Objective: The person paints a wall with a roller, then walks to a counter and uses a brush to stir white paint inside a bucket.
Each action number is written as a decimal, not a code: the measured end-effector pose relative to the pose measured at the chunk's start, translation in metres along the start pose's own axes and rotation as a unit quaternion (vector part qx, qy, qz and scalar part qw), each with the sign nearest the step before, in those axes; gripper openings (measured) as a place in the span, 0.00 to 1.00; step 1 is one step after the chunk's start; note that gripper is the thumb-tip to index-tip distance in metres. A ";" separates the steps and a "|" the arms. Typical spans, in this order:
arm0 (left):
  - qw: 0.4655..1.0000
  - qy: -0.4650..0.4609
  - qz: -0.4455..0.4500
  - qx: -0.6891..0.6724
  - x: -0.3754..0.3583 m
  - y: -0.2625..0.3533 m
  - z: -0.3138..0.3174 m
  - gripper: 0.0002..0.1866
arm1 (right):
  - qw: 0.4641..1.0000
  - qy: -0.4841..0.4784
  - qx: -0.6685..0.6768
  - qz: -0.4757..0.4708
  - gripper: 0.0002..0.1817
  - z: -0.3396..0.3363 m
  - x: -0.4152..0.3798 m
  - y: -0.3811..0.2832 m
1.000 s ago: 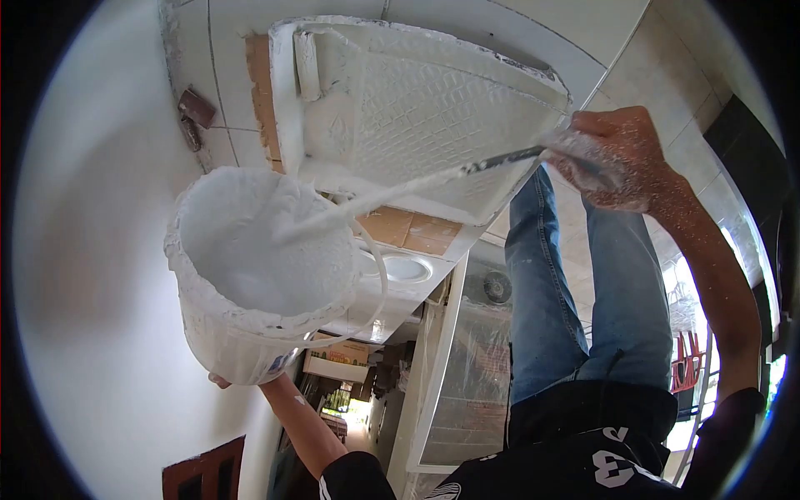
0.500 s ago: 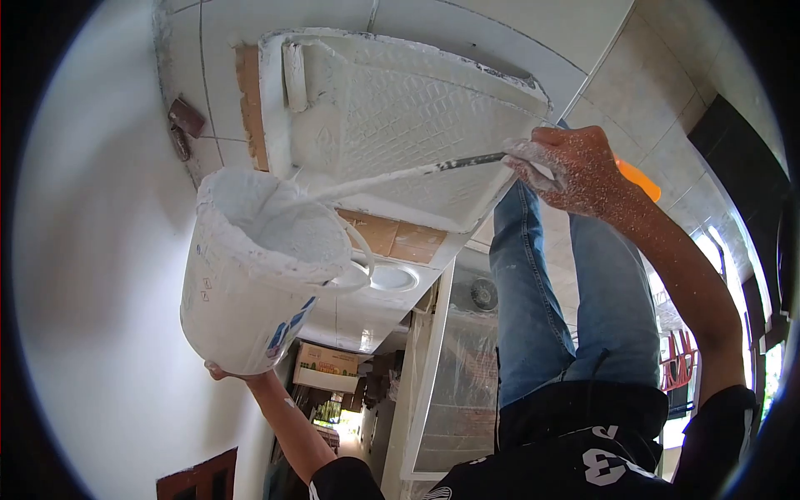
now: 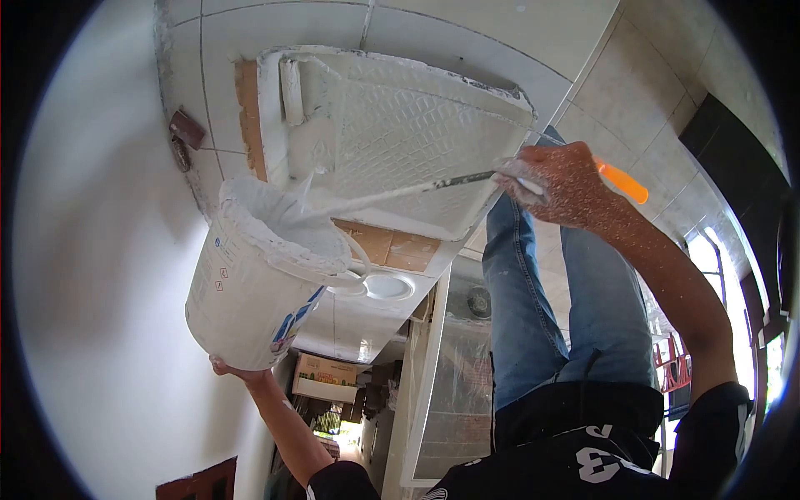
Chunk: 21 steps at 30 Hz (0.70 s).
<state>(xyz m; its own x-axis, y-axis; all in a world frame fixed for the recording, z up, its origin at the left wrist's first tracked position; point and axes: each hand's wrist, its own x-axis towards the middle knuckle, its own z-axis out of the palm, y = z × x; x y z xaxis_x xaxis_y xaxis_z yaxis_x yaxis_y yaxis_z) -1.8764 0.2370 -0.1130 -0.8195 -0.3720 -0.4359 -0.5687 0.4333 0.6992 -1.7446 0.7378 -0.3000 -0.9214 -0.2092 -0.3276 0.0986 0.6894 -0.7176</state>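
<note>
My left hand (image 3: 242,372) supports the base of a white paint bucket (image 3: 250,292) from below, its fingers mostly hidden beneath it. The bucket leans toward a paint tray (image 3: 417,125), and thick white paint (image 3: 308,233) coats its rim and inside. My right hand (image 3: 554,185), speckled with paint, is closed around a long-rodded paint tool (image 3: 450,181) with an orange handle end. The rod slants down to the bucket's mouth, where its far end is lost in the paint. White paint covers the tray's ridged slope, and a white roller-shaped piece (image 3: 292,92) lies at its left end.
Cardboard (image 3: 387,243) shows under the tray on the tiled floor. A brown block (image 3: 187,129) lies near the white wall (image 3: 100,208). A round white lid (image 3: 387,287) sits beside the bucket. Farther off are a cardboard box (image 3: 325,375) and a plastic-covered frame (image 3: 454,392).
The bucket's top has tipped slightly further right, toward the tray. My right hand has shifted a little left and down in view with the tool; my left hand still supports the bucket.
</note>
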 end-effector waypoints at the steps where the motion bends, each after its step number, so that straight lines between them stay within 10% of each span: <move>1: 1.000 -0.013 -0.002 -0.007 -0.001 0.000 0.000 0.49 | 1.000 0.018 -0.010 -0.006 0.12 -0.002 -0.001 0.008; 21: 0.994 -0.014 -0.059 -0.088 -0.031 0.011 0.017 0.53 | 0.999 0.030 -0.024 0.004 0.12 -0.034 -0.009 -0.018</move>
<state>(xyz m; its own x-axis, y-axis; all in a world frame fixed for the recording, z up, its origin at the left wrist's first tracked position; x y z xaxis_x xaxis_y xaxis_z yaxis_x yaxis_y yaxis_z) -1.8582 0.2675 -0.1014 -0.7503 -0.3886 -0.5348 -0.6420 0.2356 0.7296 -1.7509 0.7504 -0.2629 -0.9417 -0.1629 -0.2944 0.0891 0.7230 -0.6851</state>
